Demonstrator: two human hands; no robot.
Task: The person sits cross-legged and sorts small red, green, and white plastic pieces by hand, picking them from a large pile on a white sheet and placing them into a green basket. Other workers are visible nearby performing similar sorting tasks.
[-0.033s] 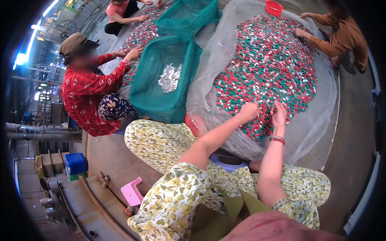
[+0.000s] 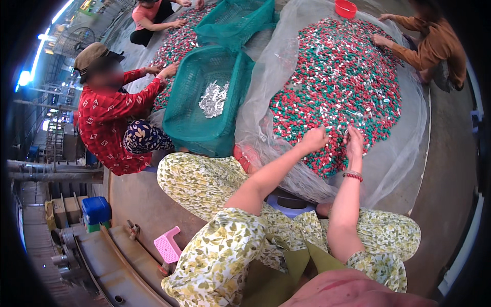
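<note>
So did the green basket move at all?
No. The green basket sits at the same spot beside the pile of red and green pieces, same as in the earlier picture.

Heap of small pieces [image 2: 340, 87] under both hands: red, green and white, mixed. Mesh sheet [image 2: 404, 153] beneath it: translucent white. Basket [image 2: 192, 120] left of the left hand [image 2: 313, 139]: teal green, holding silvery pieces [image 2: 213, 100]. Bracelet [image 2: 352, 176] on the right wrist: dark red beads. Trousers [image 2: 220, 250] below the hands: cream with green-yellow floral print. Bowl [image 2: 346, 7] far beyond the hands: red. Stool [image 2: 168, 246] lower left: pink.
</note>
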